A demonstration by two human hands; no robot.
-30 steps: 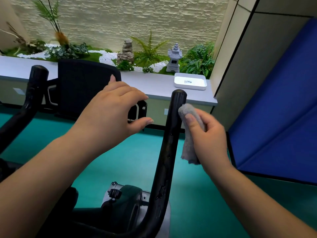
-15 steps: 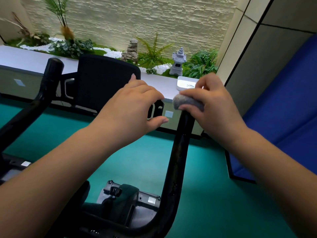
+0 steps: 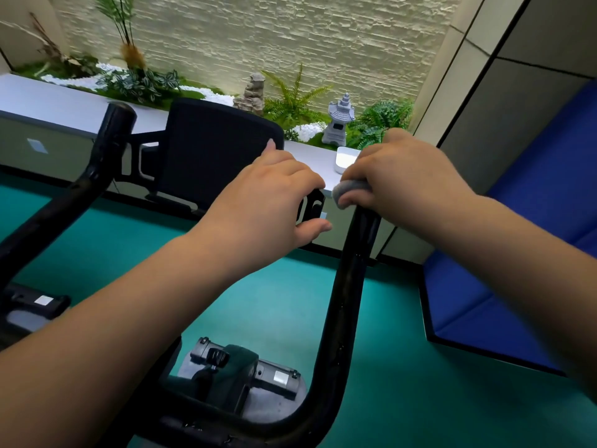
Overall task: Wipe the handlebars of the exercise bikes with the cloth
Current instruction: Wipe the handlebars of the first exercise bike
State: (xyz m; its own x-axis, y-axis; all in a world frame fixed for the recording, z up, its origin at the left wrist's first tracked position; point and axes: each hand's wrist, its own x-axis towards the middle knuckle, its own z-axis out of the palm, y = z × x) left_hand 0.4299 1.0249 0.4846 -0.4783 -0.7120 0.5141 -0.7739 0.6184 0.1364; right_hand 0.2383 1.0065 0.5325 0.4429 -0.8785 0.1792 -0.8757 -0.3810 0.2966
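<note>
The bike's black right handlebar (image 3: 350,286) rises from the lower middle of the frame. My right hand (image 3: 403,185) is wrapped over its top end and grips the grey cloth (image 3: 347,190) against it; only a small bulge of cloth shows under the fingers. My left hand (image 3: 268,205) hovers left of that bar with fingers loosely curved and holds nothing. The left handlebar (image 3: 106,150) stands untouched at the left. Between the bars sits the black console screen (image 3: 219,150), partly hidden by my left hand.
The bike's base and knob (image 3: 239,373) show below on a teal floor. A grey ledge (image 3: 64,108) with plants, a stone lantern (image 3: 340,124) and a white tray (image 3: 345,158) runs behind. A blue mat (image 3: 517,253) leans at the right.
My right hand moved from the side of the right bar up onto its top end, bunching the cloth under the fingers. The view shifted right. My left hand kept its pose.
</note>
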